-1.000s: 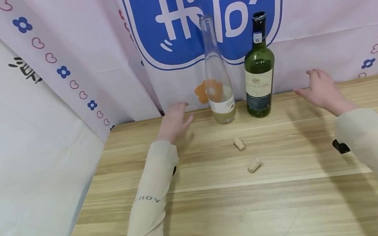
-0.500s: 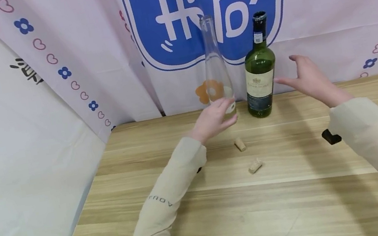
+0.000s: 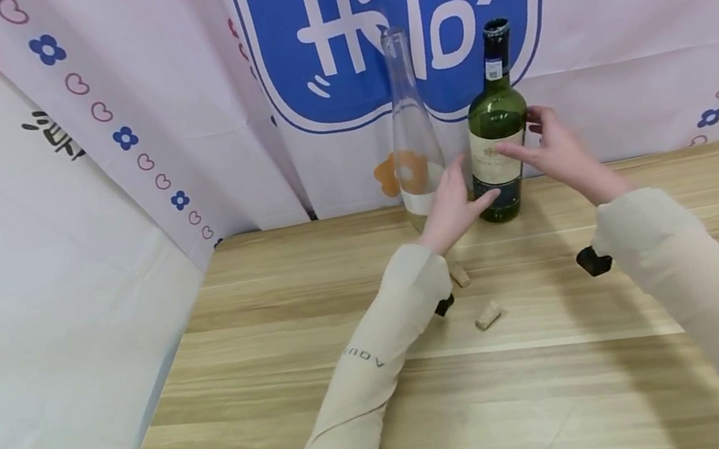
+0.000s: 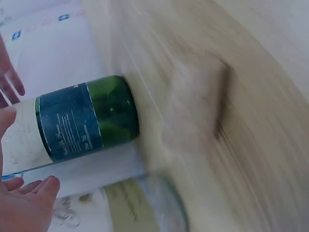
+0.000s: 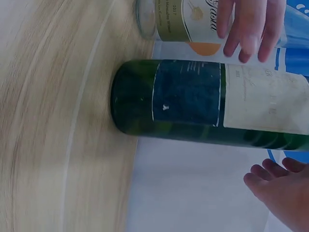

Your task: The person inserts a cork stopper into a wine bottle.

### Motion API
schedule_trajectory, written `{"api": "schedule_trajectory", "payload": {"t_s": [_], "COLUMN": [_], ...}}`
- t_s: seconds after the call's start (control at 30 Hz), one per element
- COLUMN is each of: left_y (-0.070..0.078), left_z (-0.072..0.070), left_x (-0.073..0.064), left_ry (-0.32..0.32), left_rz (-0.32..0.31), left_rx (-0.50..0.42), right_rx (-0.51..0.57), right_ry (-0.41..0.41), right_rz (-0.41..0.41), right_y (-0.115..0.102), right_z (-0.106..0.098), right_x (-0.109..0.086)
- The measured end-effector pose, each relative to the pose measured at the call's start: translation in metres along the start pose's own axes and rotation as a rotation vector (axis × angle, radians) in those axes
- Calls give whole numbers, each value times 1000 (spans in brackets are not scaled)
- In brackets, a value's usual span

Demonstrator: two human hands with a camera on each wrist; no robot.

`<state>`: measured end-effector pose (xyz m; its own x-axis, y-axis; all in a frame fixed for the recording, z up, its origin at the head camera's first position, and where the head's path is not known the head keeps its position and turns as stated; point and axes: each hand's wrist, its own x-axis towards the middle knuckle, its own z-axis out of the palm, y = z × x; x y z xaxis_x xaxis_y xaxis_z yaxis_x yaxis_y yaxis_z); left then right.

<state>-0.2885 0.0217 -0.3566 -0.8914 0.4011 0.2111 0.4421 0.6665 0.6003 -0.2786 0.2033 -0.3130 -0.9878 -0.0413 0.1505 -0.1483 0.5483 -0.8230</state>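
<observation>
A green wine bottle [image 3: 495, 167] with a cream and dark blue label stands upright at the back of the table. My right hand [image 3: 557, 149] is at its right side, thumb across the label's edge in the head view. In the right wrist view, a gap shows between the right hand [image 5: 285, 191] and the green bottle [image 5: 188, 94]. My left hand [image 3: 453, 206] reaches in from the left, fingers spread, its thumb overlapping the lower label. Behind it stands a clear glass bottle [image 3: 411, 131] with some pale contents, its base partly hidden.
Two corks lie on the wooden table [image 3: 370, 287]: a nearer cork [image 3: 489, 315] and a farther cork [image 3: 460, 276] beside the left sleeve. A printed curtain [image 3: 625, 49] hangs right behind the bottles. Black wrist cameras sit under both cuffs.
My left hand has swept right, past the clear bottle to the green one. The right hand has moved left to the green bottle's side. Both bottles still stand in place.
</observation>
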Motion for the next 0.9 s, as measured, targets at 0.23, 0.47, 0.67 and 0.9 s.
{"api": "schedule_trajectory", "payload": {"t_s": [0.23, 0.47, 0.67, 0.9], "left_y": [-3, -6, -5, -2], "left_z": [19, 28, 28, 23], "left_x": [16, 22, 22, 16], "left_ry": [41, 33, 34, -26], "left_rz": [-91, -107, -107, -75], "left_rx": [-220, -328, -325, -345], "right_rx": [110, 158, 178, 141], "right_ry": [73, 86, 106, 96], "right_rz": [0, 3, -25, -21], "right_y": [4, 7, 6, 1], "right_z": [13, 25, 29, 21], "right_x": [7, 14, 15, 1]}}
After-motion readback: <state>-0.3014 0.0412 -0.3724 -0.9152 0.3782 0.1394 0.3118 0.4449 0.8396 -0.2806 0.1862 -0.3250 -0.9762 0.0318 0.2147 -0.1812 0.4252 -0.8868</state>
